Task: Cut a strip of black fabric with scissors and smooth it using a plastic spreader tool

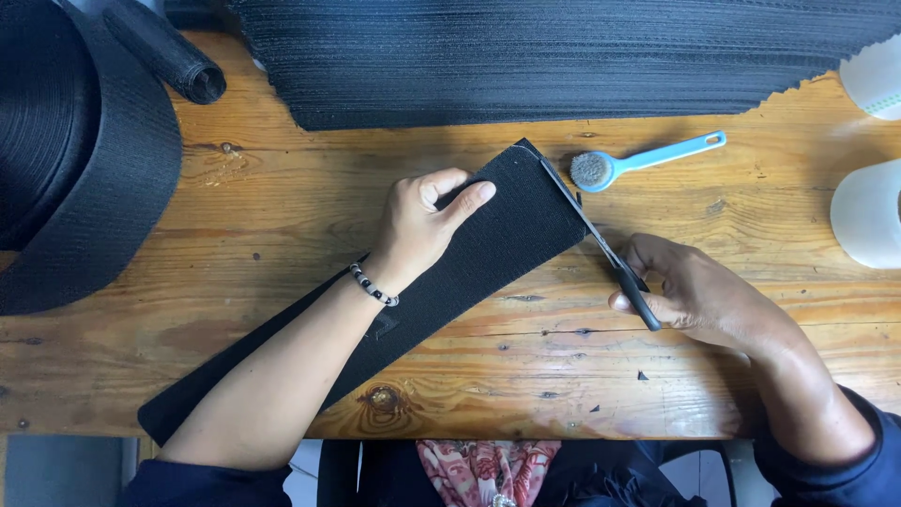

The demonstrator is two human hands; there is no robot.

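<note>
Knotty wooden planks make up the worktable (282,188), which carries everything. Along its far edge lies a wide stack of black ribbed mesh fabric (563,56), and at the far left corner sits a big roll of black webbing (84,169) with a small rolled black tube (169,52) beside it. A long black strip of woven elastic band (507,225) runs diagonally from the near left edge toward the middle of the surface. The left hand (422,221) presses flat on the strip, fingers spread (a beaded bracelet sits at the wrist). The right hand (694,291) is closed around the handles of black scissors (601,239), whose blades meet the strip's cut end. A light blue round-headed brush (638,161) lies just beyond.
</note>
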